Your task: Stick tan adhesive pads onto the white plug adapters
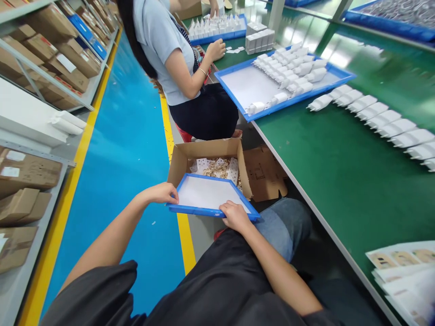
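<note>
Grasping a blue-rimmed, white-bottomed tray (207,190), with the left hand (163,193) pinching its left near corner and the right hand (235,216) closed on the near rim toward the right. Holding it above the lap-side part of an open cardboard box (212,146) of paper scraps (217,167), beside a green counter (316,154) bearing a larger blue tray (241,88) of white plastic pieces (294,65), near a seated person (159,40).
</note>
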{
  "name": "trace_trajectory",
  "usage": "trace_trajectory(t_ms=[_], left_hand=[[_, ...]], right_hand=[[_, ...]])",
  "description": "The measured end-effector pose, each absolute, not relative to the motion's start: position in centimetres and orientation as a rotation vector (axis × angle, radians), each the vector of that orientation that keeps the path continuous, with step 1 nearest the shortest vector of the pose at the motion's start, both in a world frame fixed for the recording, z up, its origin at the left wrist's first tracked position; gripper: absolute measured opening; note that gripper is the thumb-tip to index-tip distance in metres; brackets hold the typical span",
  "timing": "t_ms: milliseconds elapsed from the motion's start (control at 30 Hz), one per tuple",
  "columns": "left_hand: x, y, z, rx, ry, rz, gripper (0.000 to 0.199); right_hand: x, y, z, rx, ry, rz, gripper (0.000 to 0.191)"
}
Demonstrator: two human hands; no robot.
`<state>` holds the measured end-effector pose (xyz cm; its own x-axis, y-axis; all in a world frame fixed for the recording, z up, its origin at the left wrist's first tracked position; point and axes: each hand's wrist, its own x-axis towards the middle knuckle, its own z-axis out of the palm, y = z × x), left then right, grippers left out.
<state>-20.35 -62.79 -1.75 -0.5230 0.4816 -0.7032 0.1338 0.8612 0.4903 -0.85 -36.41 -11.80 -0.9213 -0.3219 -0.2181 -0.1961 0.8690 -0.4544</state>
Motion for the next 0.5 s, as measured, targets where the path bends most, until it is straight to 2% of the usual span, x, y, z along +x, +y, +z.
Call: trace_trajectory(t_ms=[267, 367, 500], left_hand=[[-20.3, -63.2, -1.3, 0.604, 2.135, 0.319, 0.023], [-19.9, -63.5, -1.1, 0.559, 2.14, 0.374, 0.037], [-19.4, -63.9, -1.4, 0.441, 2.116, 0.65, 0.061]], right_hand=[[-0.4, -37.1, -11.8, -0.441, 2.73, -0.555, 0.021], [-0.3, -37.5, -11.9, -0.46, 2.717, -0.529, 0.022], [-0.1, -37.7, -11.8, -0.479, 2.709, -0.507, 0.024]])
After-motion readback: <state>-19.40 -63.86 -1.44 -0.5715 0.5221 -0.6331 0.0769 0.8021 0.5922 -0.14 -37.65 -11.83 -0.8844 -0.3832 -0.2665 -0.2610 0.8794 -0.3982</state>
